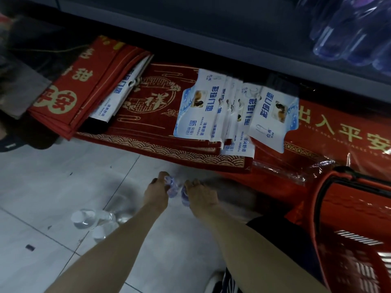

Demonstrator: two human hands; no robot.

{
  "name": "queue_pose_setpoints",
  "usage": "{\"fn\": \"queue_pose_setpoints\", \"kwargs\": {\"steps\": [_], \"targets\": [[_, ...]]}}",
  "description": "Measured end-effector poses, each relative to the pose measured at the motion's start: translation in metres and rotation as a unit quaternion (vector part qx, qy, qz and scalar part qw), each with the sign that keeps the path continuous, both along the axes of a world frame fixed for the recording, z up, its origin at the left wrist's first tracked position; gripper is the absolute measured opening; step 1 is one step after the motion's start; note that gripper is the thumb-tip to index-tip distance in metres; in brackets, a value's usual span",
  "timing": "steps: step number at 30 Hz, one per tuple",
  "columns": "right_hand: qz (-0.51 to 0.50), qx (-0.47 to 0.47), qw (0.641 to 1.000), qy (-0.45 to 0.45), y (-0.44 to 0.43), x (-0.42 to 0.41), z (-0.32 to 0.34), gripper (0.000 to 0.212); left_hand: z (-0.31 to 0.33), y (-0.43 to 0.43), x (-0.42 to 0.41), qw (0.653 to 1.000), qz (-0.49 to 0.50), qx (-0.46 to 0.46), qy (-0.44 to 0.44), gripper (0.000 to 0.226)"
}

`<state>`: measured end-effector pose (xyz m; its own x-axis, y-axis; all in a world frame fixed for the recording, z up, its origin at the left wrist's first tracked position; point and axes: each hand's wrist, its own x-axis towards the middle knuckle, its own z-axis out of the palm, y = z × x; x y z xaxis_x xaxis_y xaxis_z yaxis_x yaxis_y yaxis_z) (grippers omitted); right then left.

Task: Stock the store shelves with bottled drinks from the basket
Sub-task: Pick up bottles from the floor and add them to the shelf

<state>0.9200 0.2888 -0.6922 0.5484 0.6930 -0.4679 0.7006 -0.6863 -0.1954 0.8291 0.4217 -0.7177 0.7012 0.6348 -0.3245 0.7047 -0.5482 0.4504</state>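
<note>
My left hand grips a small clear bottle with a bluish label low over the tiled floor. Right beside it, my right hand grips a second such bottle. The two bottles almost touch between my hands. The red shopping basket stands at the right, its inside mostly out of sight. A few clear water bottles lie on the floor to the left of my left forearm. At the top right, blue-tinted bottles stand on the dark shelf.
Red door mats with gold lettering are piled under the shelf, white and blue product cards on top. A dark shoe shows at the far left edge. Grey floor tiles spread in front.
</note>
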Motion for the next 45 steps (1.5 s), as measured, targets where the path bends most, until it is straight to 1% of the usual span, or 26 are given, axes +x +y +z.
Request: {"fn": "queue_pose_setpoints", "kwargs": {"steps": [4,6,8,11,13,15,20,23,28,31,34,37,39,40,42,43,45], "targets": [[-0.008,-0.022,0.999,-0.035,0.002,-0.005,-0.001,0.047,0.006,0.004,-0.006,1.0,-0.003,0.024,0.017,0.028],[-0.027,-0.007,0.998,-0.057,0.004,-0.008,0.0,0.047,0.01,0.004,-0.012,1.0,-0.01,0.024,0.016,0.025],[-0.038,0.018,0.997,-0.062,0.008,-0.012,0.009,0.044,0.018,0.005,-0.014,1.0,0.002,0.021,0.002,0.02],[-0.041,0.055,0.997,-0.04,0.012,-0.016,0.023,0.036,0.039,0.004,-0.008,0.998,0.042,-0.019,-0.03,0.024],[-0.035,0.068,0.997,-0.02,0.013,-0.018,0.034,0.039,0.057,0.002,-0.006,0.995,0.051,-0.041,-0.073,0.026],[-0.043,0.083,0.996,-0.002,0.011,-0.022,0.052,0.043,0.073,0.0,-0.009,0.992,0.038,-0.039,-0.115,0.026],[-0.094,0.131,0.987,0.026,-0.003,-0.017,0.128,0.046,0.124,0.0,-0.012,0.983,0.013,0.007,-0.185,0.028],[-0.094,0.177,0.979,0.032,-0.019,-0.011,0.172,0.04,0.166,-0.005,-0.009,0.971,0.007,0.03,-0.235,0.031],[-0.116,0.278,0.951,0.068,-0.062,0.01,0.236,0.031,0.248,-0.019,0.0,0.959,-0.019,0.061,-0.276,0.035],[-0.115,0.333,0.934,0.053,-0.094,0.028,0.273,0.022,0.297,-0.033,0.012,0.95,-0.026,0.064,-0.305,0.033],[-0.136,0.372,0.918,0.022,-0.128,0.047,0.306,0.025,0.342,-0.055,0.032,0.938,-0.062,0.053,-0.338,0.025],[-0.15,0.39,0.909,-0.015,-0.164,0.065,0.336,0.02,0.378,-0.08,0.053,0.918,-0.122,0.013,-0.377,0.015],[-0.169,0.405,0.898,-0.037,-0.19,0.078,0.354,0.018,0.398,-0.098,0.067,0.91,-0.167,0.023,-0.379,0.012],[-0.18,0.413,0.892,-0.053,-0.207,0.085,0.365,0.016,0.408,-0.111,0.079,0.906,-0.194,0.044,-0.374,0.013],[-0.187,0.418,0.886,-0.073,-0.228,0.096,0.377,0.014,0.422,-0.124,0.091,0.899,-0.241,0.126,-0.344,0.021],[-0.189,0.418,0.884,-0.091,-0.242,0.101,0.384,0.016,0.429,-0.133,0.099,0.895,-0.267,0.164,-0.318,0.026],[-0.194,0.405,0.885,-0.119,-0.27,0.109,0.399,0.027,0.442,-0.153,0.113,0.891,-0.306,0.205,-0.265,0.034]]}}
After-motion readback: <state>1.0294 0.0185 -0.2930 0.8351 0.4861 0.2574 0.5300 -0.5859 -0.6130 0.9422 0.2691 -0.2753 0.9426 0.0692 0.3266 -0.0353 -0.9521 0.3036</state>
